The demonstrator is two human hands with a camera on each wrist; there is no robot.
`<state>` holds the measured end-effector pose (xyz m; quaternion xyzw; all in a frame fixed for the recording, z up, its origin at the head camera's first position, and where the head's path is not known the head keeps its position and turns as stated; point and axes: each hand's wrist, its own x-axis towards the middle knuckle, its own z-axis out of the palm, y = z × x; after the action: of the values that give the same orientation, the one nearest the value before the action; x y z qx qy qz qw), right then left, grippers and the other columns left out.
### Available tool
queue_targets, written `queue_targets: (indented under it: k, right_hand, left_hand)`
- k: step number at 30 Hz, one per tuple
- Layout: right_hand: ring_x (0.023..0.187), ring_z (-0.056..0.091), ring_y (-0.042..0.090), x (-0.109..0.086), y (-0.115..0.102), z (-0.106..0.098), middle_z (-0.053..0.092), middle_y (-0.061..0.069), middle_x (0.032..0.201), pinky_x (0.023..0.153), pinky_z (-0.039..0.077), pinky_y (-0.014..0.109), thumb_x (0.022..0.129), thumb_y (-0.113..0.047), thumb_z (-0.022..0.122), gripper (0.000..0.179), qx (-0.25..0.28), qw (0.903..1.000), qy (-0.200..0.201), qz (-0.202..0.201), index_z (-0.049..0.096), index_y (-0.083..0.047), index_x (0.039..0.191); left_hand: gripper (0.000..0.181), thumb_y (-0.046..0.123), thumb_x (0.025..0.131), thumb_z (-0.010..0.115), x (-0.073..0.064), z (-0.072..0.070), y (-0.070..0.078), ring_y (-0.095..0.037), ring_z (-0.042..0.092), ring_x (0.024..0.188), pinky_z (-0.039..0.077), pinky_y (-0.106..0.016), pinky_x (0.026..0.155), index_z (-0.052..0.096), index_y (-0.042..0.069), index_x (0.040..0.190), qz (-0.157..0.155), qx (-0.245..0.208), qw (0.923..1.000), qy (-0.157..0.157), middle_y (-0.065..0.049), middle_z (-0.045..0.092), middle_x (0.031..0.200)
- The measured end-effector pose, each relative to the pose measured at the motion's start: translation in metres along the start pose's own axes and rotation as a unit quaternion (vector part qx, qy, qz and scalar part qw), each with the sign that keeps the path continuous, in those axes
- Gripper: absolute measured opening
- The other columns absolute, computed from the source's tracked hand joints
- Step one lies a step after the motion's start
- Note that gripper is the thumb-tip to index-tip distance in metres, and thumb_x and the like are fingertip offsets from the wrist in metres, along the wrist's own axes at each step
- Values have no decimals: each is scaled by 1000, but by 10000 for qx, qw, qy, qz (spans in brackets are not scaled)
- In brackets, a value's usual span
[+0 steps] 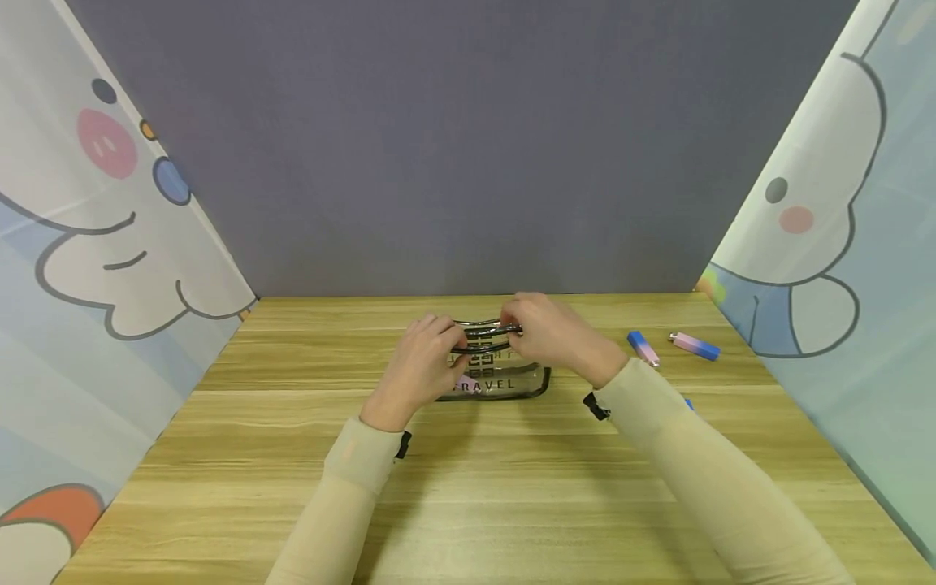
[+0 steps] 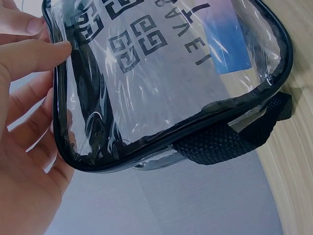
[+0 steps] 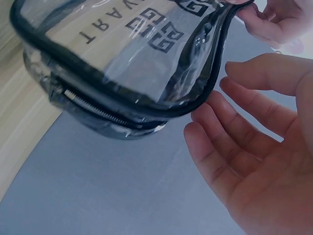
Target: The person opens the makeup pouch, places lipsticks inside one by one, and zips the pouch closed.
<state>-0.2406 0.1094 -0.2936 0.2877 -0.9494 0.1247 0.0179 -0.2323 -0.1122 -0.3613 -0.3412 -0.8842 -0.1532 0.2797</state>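
A clear plastic travel pouch (image 1: 512,382) with black piping stands on the table between both hands. Dark square patterns and the word TRAVEL are printed on it. My left hand (image 1: 422,361) pinches its upper rim on the left, thumb (image 2: 58,51) on the near face and fingers behind. At the rim's right end my right hand (image 1: 552,333) holds the edge between thumb and fingers. Through the plastic shows a small pink-and-blue block (image 2: 227,41). A zipper (image 3: 98,107) runs along the pouch's side, and a black strap loop (image 2: 225,142) hangs from the other end.
Two small blue-and-pink blocks with metallic ends, one (image 1: 643,348) beside the other (image 1: 695,346), lie on the right of the wooden table (image 1: 256,455). A blue tip (image 1: 689,404) peeks out by the right sleeve. A grey panel (image 1: 468,146) stands behind the table.
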Motion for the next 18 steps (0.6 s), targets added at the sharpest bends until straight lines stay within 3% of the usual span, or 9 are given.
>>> queue_targets:
  k: [18]
  right_hand:
    - [101, 64, 29, -19, 28, -3, 66, 11, 108, 85, 54, 46, 94, -8, 65, 22, 34, 9993, 328, 195, 71, 0, 114]
  left_hand:
    - [17, 10, 78, 85, 0, 0, 1, -20, 58, 87, 48, -34, 77, 70, 11, 86, -49, 15, 10000, -68, -1, 66, 90]
